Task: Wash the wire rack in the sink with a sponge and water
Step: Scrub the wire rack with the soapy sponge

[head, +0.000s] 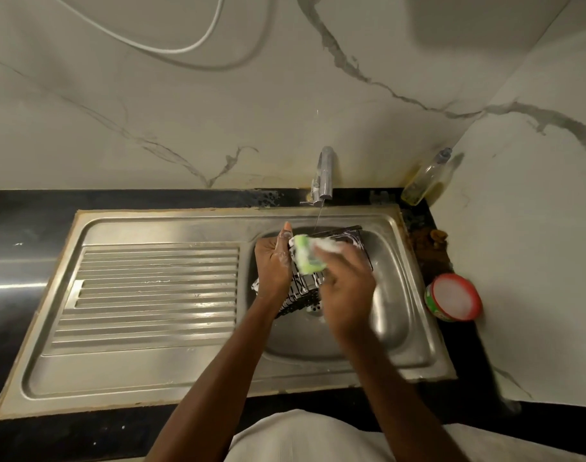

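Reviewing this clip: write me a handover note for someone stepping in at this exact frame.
Left hand: grips the wire rack, holding it tilted over the sink basin.
Right hand: holds the soapy green sponge against the rack's upper part; blurred, so mid-scrub.
Faucet: a thin stream of water runs onto the rack's far edge.
Done: rack is wet, with foam on the sponge and some wires.
Left: finish scrubbing, rinse off the foam, shut the faucet.
Nearby: oil-coloured bottle and red-rimmed tub on the counter to the right.
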